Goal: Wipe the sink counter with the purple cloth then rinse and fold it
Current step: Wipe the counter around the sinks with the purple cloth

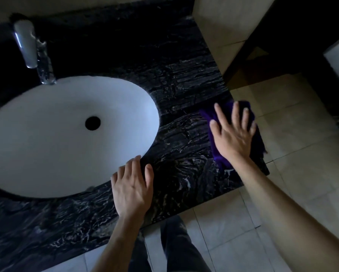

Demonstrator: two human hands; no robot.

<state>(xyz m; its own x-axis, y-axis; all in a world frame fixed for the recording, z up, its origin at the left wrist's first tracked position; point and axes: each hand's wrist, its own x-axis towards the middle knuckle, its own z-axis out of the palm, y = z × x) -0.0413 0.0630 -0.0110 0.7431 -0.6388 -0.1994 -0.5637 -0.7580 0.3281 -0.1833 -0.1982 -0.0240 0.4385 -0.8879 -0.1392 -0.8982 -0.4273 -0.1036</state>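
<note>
The purple cloth (257, 142) lies bunched at the right end of the black marble counter (184, 122), partly over its edge. My right hand (232, 134) presses flat on the cloth with fingers spread, covering most of it. My left hand (132, 186) rests palm down on the counter's front strip, fingertips at the rim of the white oval sink (47, 138). The left hand holds nothing.
A chrome faucet (27, 48) stands behind the sink at the upper left. The dark drain hole (92, 123) sits in the basin. Beige floor tiles (282, 118) lie right of and below the counter. My dark trouser legs (176, 248) show at the bottom.
</note>
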